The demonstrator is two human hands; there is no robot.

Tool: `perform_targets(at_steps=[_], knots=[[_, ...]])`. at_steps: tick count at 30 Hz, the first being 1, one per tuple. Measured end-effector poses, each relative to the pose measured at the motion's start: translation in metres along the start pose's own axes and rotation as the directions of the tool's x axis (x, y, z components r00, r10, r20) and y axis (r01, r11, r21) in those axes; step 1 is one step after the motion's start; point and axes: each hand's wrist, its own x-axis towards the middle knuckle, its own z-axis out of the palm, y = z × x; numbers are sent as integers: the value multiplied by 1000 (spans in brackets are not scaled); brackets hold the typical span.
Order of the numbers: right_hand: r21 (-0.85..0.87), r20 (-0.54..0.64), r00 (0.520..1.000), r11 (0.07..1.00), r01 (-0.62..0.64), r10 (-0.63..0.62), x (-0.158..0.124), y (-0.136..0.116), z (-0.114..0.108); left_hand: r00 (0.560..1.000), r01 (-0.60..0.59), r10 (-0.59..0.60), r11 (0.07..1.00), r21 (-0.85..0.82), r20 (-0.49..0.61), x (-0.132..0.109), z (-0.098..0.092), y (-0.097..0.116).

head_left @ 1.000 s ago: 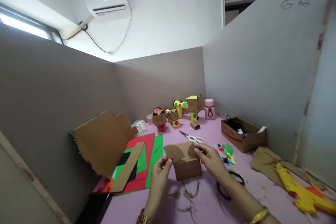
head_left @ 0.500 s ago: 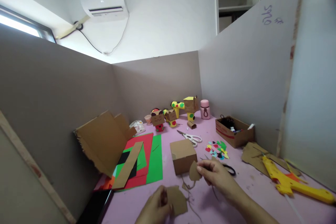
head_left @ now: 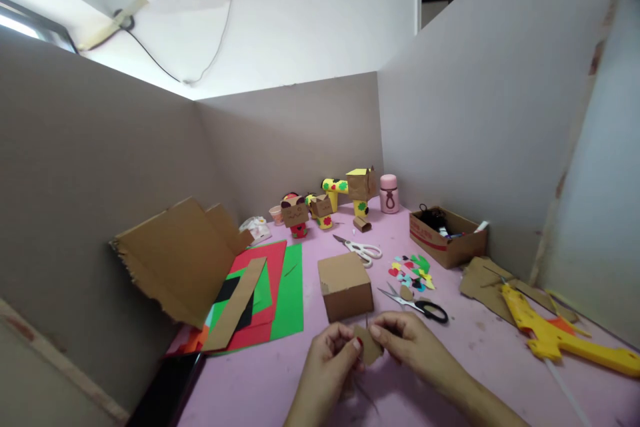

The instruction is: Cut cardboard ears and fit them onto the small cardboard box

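1. Pinching a small cardboard piece (head_left: 369, 345) between them, the left hand (head_left: 327, 360) and the right hand (head_left: 413, 343) meet at the lower centre of the frame. The fingertips of both are closed on its edges.
2. Change noted: half a second ago the hands were apart, each with its own brown scrap. They have now come together on the one small piece. The larger scrap that the left hand carried is no longer in view.
3. Change noted: a second ago both hands were up at the cardboard box (head_left: 345, 285). The box now stands alone on the pink table (head_left: 280, 380), just above the hands and apart from them.
4. Meaning for the work in hand: attention has passed from the box to the loose piece, which is held clear of the table, or so it appears. The lower edge is hidden by the fingers.
5. Surroundings: black-handled scissors (head_left: 417, 303) lie just right of the box, near the right hand. White scissors (head_left: 357, 248) lie above the box. Coloured paper cutouts (head_left: 410, 270) sit between the two pairs. A yellow glue gun (head_left: 550, 333) lies at the right edge, well apart.
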Motion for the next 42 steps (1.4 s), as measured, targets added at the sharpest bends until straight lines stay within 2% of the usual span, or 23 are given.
perform_targets(at_steps=[5, 10, 13, 15, 17, 21, 24, 26, 31, 33, 38, 42], knots=[[-37, 17, 999, 999, -37, 38, -3, 1, 0, 996, 78, -82, 988, -136, -24, -1, -5, -14], [-6, 95, 987, 992, -126, 126, -3, 5, -1, 995, 88, -95, 971, -222, -21, -1, -6, -17], [27, 121, 977, 983, -179, 175, -2, 7, 2, 992, 126, -117, 943, -308, 48, -6, -4, -14], [44, 143, 968, 976, -212, 204, -3, 6, 7, 979, 189, -138, 897, -399, 152, -11, -2, -10], [52, 163, 960, 970, -237, 226, -5, 5, 11, 968, 222, -136, 860, -460, 211, -16, -1, -7], [21, 133, 965, 973, -231, 226, -5, 6, 12, 977, 200, -135, 844, -498, 163, -16, -2, -10], [-27, 32, 982, 982, -185, 186, -3, 8, 3, 978, 205, -165, 861, -466, 125, -12, -5, -15], [-37, 18, 982, 982, -186, 187, -1, 9, -1, 981, 195, -160, 873, -448, 114, -10, -5, -16], [4, 152, 966, 977, -213, 210, -4, 12, 8, 982, 186, -156, 908, -375, 110, -13, -2, -14], [19, 160, 970, 981, -191, 185, -4, 14, 11, 981, 183, -149, 929, -321, 126, -13, -3, -12], [-1, 109, 984, 990, -144, 144, -3, 15, 9, 996, 61, -58, 997, -45, 72, -11, -6, -8], [-31, 91, 984, 988, -151, 153, -4, 14, 9, 999, -25, 21, 992, 125, 38, -10, -7, -9]])
